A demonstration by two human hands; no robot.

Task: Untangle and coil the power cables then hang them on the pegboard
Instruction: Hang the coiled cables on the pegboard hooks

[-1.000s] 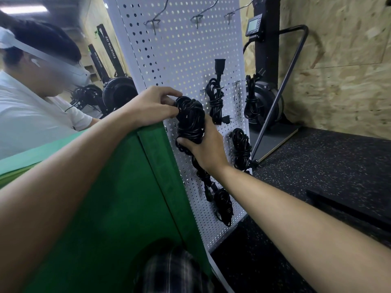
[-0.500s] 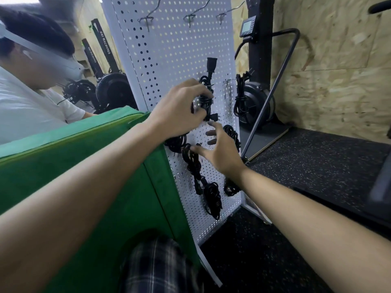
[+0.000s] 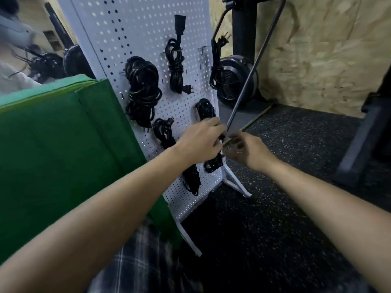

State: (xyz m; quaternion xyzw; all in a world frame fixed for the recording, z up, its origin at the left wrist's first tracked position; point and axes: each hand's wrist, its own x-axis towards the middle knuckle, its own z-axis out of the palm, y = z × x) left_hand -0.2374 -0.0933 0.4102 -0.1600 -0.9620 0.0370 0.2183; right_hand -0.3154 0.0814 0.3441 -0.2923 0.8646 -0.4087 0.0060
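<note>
One black coiled power cable is hanging upright behind the left hand gripping it (right hand just beside, grip too blurred to tell)

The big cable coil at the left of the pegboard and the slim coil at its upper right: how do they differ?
The big coil is wide and bulky, in loose loops; the slim coil is narrow and tightly wound. The slim coil has a socket end standing up above it; the big coil has nothing above it. The big coil reaches lower than the slim coil. Both are black and hang on the white pegboard.
</note>
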